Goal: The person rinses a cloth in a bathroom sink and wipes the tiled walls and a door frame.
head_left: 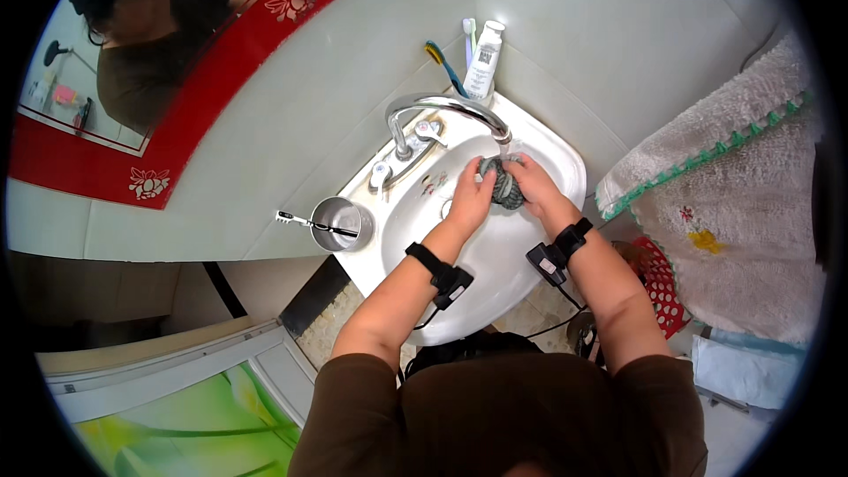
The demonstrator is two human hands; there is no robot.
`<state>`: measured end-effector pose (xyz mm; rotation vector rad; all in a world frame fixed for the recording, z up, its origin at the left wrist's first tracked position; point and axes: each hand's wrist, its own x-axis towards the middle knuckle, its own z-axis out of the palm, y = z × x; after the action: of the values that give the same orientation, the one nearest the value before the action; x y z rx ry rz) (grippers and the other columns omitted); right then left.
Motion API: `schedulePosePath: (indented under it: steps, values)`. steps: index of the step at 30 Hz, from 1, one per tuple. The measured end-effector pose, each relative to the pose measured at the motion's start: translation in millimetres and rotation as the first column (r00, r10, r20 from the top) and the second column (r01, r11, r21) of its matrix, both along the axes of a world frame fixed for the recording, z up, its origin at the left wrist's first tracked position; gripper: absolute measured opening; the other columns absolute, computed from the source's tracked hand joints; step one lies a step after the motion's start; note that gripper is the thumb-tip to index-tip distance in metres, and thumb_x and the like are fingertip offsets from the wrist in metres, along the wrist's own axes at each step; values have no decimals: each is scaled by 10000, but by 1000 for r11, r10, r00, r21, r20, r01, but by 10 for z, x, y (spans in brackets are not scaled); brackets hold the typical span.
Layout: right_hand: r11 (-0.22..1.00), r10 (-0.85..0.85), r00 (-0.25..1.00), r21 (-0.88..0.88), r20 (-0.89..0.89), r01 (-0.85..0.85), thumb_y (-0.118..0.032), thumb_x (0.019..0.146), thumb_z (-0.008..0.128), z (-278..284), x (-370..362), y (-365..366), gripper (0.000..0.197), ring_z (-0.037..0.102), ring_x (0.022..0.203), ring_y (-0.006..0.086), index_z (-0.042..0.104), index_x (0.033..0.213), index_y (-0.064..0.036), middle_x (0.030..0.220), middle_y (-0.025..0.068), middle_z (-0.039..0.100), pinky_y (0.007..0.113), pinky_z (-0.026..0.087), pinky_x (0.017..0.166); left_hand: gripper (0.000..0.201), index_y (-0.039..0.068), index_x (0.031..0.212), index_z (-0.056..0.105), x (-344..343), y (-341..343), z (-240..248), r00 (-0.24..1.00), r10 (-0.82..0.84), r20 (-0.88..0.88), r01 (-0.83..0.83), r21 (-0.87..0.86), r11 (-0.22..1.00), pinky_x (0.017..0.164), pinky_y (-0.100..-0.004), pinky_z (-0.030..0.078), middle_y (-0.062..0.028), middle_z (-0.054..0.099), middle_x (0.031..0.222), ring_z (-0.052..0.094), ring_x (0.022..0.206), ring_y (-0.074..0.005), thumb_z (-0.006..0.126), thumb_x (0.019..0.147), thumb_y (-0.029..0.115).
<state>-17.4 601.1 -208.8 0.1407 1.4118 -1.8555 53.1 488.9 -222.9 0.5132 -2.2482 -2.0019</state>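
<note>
Under the curved chrome faucet (pixel 446 104), I hold a small grey-green bundle (pixel 506 193) with a ribbed, knitted look; its exact kind is unclear. My left hand (pixel 472 195) closes on its left side. From the right, my right hand (pixel 533 183) grips it, fingers curled near the spout. Water seems to run from the spout onto the bundle. Both hands are over the white sink (pixel 468 278), above the bowl's right part. Its drain (pixel 448 209) shows beside my left hand. My fingertips are partly hidden by the bundle.
Two tap handles (pixel 381 176) flank the faucet base. A metal cup (pixel 340 215) holding a toothbrush stands at the sink's left corner. At the back corner are a white tube (pixel 484 62) and toothbrushes (pixel 444 66). A towel (pixel 724 185) hangs right; a red-framed mirror (pixel 256 18) is upper left.
</note>
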Motion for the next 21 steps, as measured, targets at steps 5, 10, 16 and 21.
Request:
schedulePosePath:
  steps: [5, 10, 16, 21]
  values:
    - [972, -2, 986, 231, -168, 41, -150, 813, 517, 18, -70, 199, 224, 554, 679, 142, 471, 981, -9, 806, 88, 561, 250, 458, 584, 469, 31, 1220, 362, 517, -453, -382, 881, -111, 461, 419, -649, 634, 853, -354, 370, -159, 358, 1251, 416, 1041, -258, 471, 768, 95]
    - [966, 7, 980, 256, -200, 45, -157, 811, 525, -37, -20, 242, 235, 551, 670, 136, 474, 986, -8, 802, 82, 561, 247, 458, 583, 463, 73, 1250, 346, 663, -438, -578, 756, -263, 600, 654, -687, 317, 894, -413, 317, -48, 334, 1295, 367, 1113, -243, 381, 788, 73]
    - [979, -57, 993, 190, -108, 77, -151, 811, 527, 96, 86, 195, 216, 549, 668, 130, 471, 967, -11, 798, 70, 558, 250, 460, 584, 418, 16, 1204, 400, 677, -347, -781, 770, -208, 603, 623, -781, 41, 916, -464, 265, -72, 343, 1286, 320, 1164, -248, 384, 790, 67]
    - [988, -101, 993, 110, -57, 107, -146, 816, 520, 133, 129, 163, 208, 550, 710, 133, 471, 973, -18, 828, 67, 560, 249, 456, 622, 459, -6, 1236, 357, 712, -258, -787, 731, -213, 649, 678, -727, 112, 969, -454, 221, -109, 262, 1334, 230, 1232, -289, 392, 791, 102]
